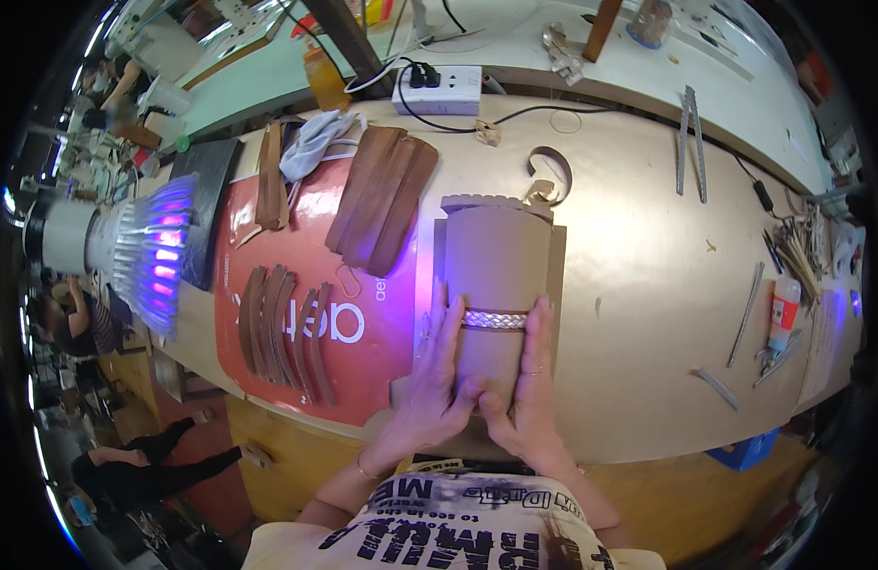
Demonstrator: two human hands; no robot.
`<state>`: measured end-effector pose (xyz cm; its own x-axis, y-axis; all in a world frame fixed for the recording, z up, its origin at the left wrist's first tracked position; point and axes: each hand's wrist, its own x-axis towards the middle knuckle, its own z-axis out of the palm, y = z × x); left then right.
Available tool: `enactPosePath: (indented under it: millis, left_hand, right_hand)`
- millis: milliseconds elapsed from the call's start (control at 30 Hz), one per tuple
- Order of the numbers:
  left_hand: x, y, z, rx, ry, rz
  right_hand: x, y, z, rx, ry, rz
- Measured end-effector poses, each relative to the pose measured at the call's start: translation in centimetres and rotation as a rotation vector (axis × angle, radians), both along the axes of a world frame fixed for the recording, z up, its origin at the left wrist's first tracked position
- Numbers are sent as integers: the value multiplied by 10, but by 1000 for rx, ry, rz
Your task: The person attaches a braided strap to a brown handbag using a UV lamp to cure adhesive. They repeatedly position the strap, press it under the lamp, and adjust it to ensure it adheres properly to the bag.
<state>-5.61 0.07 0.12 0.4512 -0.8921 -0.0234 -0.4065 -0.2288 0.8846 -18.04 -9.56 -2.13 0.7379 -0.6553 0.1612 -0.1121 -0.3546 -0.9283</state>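
Note:
A brown half-round form lies lengthwise before me, on a flat brown board. Across its middle runs a silver braided band with thin brown edging. My left hand lies along the form's left side, its straight fingers reaching the band's left end. On the opposite side, my right hand mirrors it, with fingertips at the band's right end. Both thumbs rest near the form's close end, almost meeting. Whether the band's ends are tucked under my fingers is hidden.
On a red sheet to the left lie narrow brown strips, wide brown pieces and a pale cloth. A lit lamp juts in. A power strip, tweezers and a bottle are also there.

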Motion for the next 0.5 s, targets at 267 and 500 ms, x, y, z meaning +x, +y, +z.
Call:
enactPosePath:
  millis: [267, 500]
  left_hand:
    - [3, 3, 11, 131, -277, 45]
    - [14, -3, 23, -50, -404, 319]
  right_hand:
    - [-14, -15, -16, 458, -46, -16]
    - [-19, -34, 11, -126, 91, -167]
